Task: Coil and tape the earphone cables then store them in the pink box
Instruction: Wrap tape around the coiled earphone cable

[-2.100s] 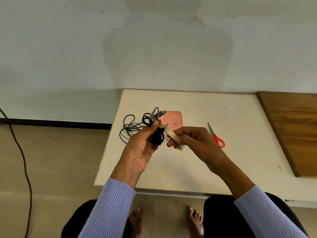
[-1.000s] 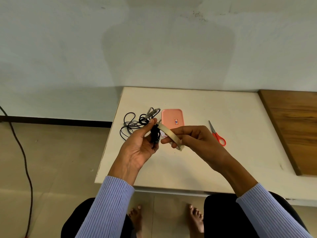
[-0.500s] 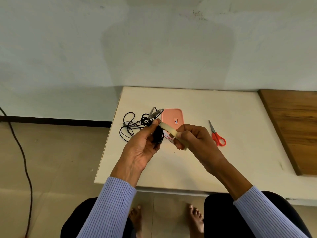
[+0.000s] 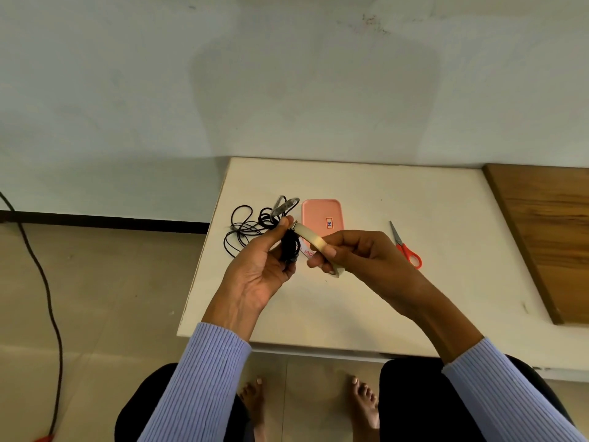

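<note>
A coiled cable (image 4: 289,247) is gripped in the left hand (image 4: 261,266), with the thumb pressed on its top, just in front of the box (image 4: 322,218). A tape roll (image 4: 320,250) is pinched by the curled fingers of the right hand (image 4: 353,253), and one end of the tape is touching the coil near the thumb. Both hands are held above the tabletop (image 4: 430,288), close to the box. The box lies flat with its lid closed. A loose cable (image 4: 245,229) is lying just left of the box, not yet coiled. The scissors (image 4: 406,247) are lying to the right of the box, a little apart, untouched.

The taping step seems to be in hand: the tape is being started on the first coil. Next, the tape probably must be drawn around the coil while the coil is kept tight. Then the strip must be cut, so one hand must be freed for the scissors. The box must still be opened before anything is stored.
</note>
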Demonstrator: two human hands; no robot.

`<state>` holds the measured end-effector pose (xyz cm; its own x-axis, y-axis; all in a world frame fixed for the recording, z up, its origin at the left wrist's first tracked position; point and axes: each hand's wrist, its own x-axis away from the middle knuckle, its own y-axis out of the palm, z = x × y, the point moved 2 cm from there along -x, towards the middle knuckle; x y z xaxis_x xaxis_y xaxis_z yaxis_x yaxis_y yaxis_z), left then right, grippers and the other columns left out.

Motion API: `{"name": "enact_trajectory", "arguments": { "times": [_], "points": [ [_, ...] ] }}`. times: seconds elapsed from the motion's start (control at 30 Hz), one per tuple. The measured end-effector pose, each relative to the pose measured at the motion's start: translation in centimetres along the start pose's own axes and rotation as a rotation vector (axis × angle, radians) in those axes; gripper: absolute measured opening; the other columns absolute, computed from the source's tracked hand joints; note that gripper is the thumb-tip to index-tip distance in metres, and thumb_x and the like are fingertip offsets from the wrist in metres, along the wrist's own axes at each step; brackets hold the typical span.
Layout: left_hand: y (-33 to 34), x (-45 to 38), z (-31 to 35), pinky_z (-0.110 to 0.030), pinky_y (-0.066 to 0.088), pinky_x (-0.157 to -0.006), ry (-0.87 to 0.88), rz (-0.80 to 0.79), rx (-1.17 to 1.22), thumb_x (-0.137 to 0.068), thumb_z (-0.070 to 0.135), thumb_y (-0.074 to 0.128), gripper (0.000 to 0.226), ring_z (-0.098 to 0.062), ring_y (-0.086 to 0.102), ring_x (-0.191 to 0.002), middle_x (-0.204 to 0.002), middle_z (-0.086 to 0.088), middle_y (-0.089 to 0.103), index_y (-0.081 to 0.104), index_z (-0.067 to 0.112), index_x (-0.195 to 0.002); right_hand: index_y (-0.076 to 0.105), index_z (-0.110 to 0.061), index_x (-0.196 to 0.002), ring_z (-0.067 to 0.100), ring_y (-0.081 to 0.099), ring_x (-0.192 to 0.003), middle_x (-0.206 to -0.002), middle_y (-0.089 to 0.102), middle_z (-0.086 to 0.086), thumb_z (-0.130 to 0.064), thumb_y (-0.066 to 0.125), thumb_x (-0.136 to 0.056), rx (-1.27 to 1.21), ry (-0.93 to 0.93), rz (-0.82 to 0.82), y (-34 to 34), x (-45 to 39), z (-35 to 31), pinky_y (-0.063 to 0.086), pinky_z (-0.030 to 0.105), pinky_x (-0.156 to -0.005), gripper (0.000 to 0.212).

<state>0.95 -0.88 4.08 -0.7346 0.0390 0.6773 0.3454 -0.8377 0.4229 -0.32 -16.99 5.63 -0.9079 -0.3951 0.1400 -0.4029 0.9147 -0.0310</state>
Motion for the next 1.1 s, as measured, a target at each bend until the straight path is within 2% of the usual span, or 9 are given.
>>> {"name": "enact_trajectory", "arguments": {
  "times": [0.2,0.27,0.37,0.47,0.67,0.8,0.9,0.97,1.1],
  "points": [
    [-0.2,0.1,0.1,-0.025,0.039,-0.065,-0.021,-0.009,0.012,-0.085,0.024,0.064,0.012,-0.014,0.053,-0.071,-0.059,0.0,0.065,0.069,0.019,-0.075,0.063,-0.006,-0.118,0.018,0.065,-0.101,-0.112,0.07,0.006,-0.003,0.052,-0.092,0.029,0.018,-0.148,-0.7,0.4,-0.1,0.049,0.034,-0.096,0.029],
    [-0.3,0.2,0.4,-0.025,0.039,-0.068,-0.008,-0.047,-0.02,-0.085,0.026,0.063,0.014,-0.013,0.054,-0.072,-0.063,0.001,0.066,0.071,0.021,-0.075,0.064,-0.006,-0.117,0.021,0.065,-0.102,-0.112,0.07,0.007,-0.001,0.05,-0.092,0.009,0.009,-0.138,-0.7,0.4,-0.3,0.049,0.034,-0.096,0.029],
    [-0.7,0.5,0.7,-0.025,0.04,-0.068,0.068,-0.122,-0.186,-0.081,0.031,0.063,0.011,-0.013,0.058,-0.07,-0.072,0.001,0.07,0.071,0.023,-0.082,0.068,-0.007,-0.105,0.016,0.067,-0.088,-0.098,0.074,0.005,0.0,0.044,-0.094,-0.072,0.039,0.026,-0.7,0.4,-0.3,0.053,0.024,-0.083,0.027],
    [-0.4,1.2,0.3,-0.028,0.04,-0.072,0.148,-0.179,-0.354,-0.073,0.034,0.064,0.019,-0.013,0.062,-0.074,-0.083,0.002,0.073,0.071,0.022,-0.087,0.07,-0.003,-0.089,0.011,0.062,-0.073,-0.077,0.072,0.002,0.0,0.04,-0.093,0.0,0.069,0.191,-0.9,0.2,0.1,0.051,0.022,-0.076,0.031],
    [1.1,2.0,-1.0,-0.036,0.044,-0.09,0.311,-0.148,-0.524,-0.07,0.037,0.069,0.025,-0.018,0.065,-0.097,-0.093,-0.001,0.075,0.076,0.023,-0.09,0.058,-0.006,-0.063,0.002,0.05,-0.055,-0.056,0.056,-0.001,-0.011,0.047,-0.09,0.086,0.15,0.304,0.1,0.0,0.4,0.043,0.006,-0.056,0.029],
    [1.4,2.0,-1.2,-0.03,0.044,-0.086,0.366,-0.126,-0.554,-0.083,0.026,0.066,0.014,-0.018,0.064,-0.101,-0.091,0.0,0.075,0.076,0.022,-0.092,0.054,-0.009,-0.056,-0.001,0.046,-0.047,-0.052,0.052,0.001,-0.012,0.049,-0.088,0.1,0.169,0.355,0.2,-0.3,0.2,0.038,0.004,-0.047,0.032],
    [1.4,2.0,-1.3,-0.032,0.045,-0.089,0.366,-0.12,-0.555,-0.084,0.024,0.066,0.014,-0.014,0.065,-0.096,-0.089,0.001,0.075,0.076,0.02,-0.093,0.058,0.0,-0.064,-0.005,0.05,-0.048,-0.059,0.056,0.009,-0.012,0.048,-0.088,0.085,0.185,0.362,0.2,-0.2,0.1,0.042,0.005,-0.052,0.029],
    [1.4,1.8,-1.2,-0.033,0.045,-0.09,0.355,-0.108,-0.528,-0.084,0.023,0.066,0.012,-0.011,0.065,-0.089,-0.088,0.001,0.075,0.076,0.021,-0.089,0.059,0.005,-0.065,-0.004,0.051,-0.05,-0.058,0.056,0.008,-0.01,0.046,-0.088,0.067,0.186,0.337,0.1,-0.2,0.1,0.044,0.018,-0.064,0.03],
    [1.2,1.5,-0.9,-0.029,0.044,-0.082,0.306,-0.132,-0.445,-0.082,0.024,0.066,0.011,-0.01,0.065,-0.084,-0.086,0.002,0.075,0.077,0.023,-0.081,0.064,0.002,-0.066,0.004,0.053,-0.062,-0.061,0.061,0.004,-0.009,0.045,-0.088,0.024,0.167,0.253,-0.4,-0.1,0.2,0.041,0.028,-0.076,0.031]
  ]
}}
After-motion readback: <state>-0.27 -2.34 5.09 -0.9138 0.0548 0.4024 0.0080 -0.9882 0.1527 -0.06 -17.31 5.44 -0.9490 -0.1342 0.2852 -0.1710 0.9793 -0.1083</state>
